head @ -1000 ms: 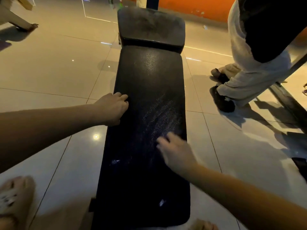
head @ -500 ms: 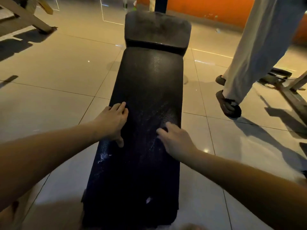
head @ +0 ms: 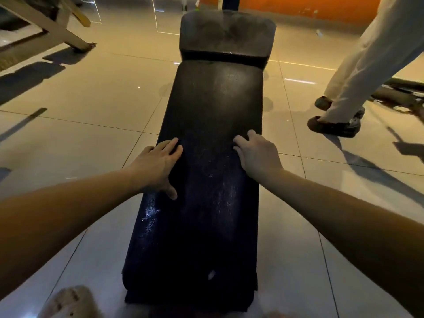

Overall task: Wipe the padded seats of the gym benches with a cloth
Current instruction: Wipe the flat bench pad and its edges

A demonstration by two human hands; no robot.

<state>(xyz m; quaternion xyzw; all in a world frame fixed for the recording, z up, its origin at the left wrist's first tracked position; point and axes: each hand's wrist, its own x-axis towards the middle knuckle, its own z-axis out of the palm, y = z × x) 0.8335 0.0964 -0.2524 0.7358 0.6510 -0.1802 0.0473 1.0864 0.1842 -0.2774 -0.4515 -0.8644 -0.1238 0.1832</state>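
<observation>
two bare hands pressed flat on one long black bench pad (head: 215,106), left hand (head: 158,165) spread wide on its left edge, right hand (head: 258,156) spread wide on its right edge, neither holding anything. one shorter black pad (head: 227,34) just beyond the far end of the long one, both over pale floor tiles (head: 91,97). two dark shoes (head: 332,125) under white trousers (head: 367,58) far right, one pale frame (head: 46,26) far left.
</observation>
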